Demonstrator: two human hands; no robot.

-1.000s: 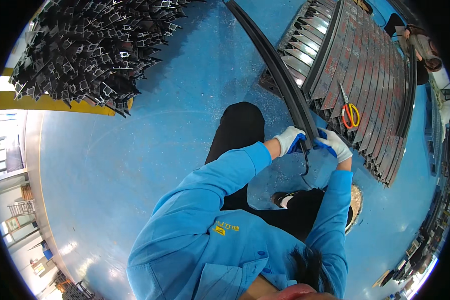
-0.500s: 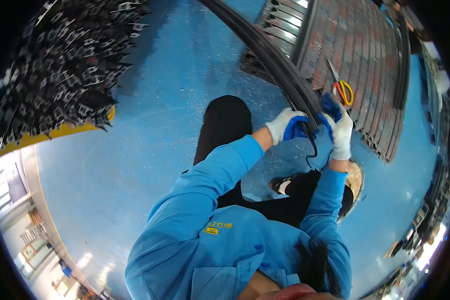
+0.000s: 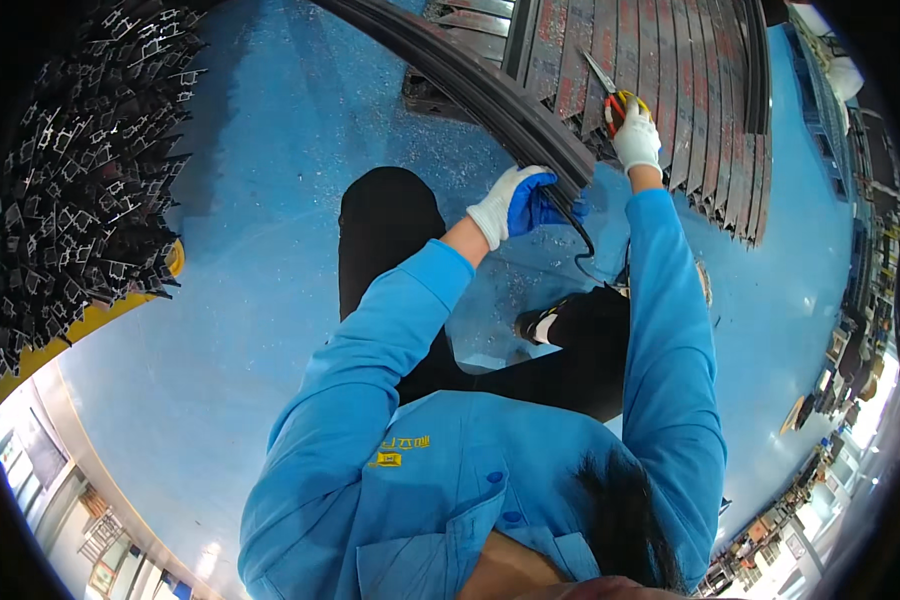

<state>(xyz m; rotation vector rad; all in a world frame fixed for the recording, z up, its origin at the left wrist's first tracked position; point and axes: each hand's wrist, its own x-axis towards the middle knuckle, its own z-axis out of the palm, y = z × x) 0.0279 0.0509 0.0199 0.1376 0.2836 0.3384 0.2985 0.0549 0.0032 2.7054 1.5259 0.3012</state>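
Note:
My left hand [image 3: 522, 203], in a white glove with a blue palm, is closed around the near end of a long black profile [image 3: 470, 85]. A thin black rubber strip [image 3: 583, 245] hangs from that end, below my fingers. My right hand [image 3: 638, 140], gloved the same way, is at the handles of the scissors [image 3: 607, 88], with its fingers wrapped round them. The red and yellow handles show partly past the glove, and the blades point away to the far left over the stacked profiles [image 3: 680, 110].
On the left, a large stack of black profiles [image 3: 80, 170] rests on a yellow support [image 3: 100, 325], its jagged ends facing me. My bent knee [image 3: 390, 200] is left of the held profile. Blue floor [image 3: 240, 330] scattered with small chips lies around me.
My right hand has left the profile's end and reached forward to the scissors, closing on their handles. My left hand keeps its hold on the profile. The whole view has shifted.

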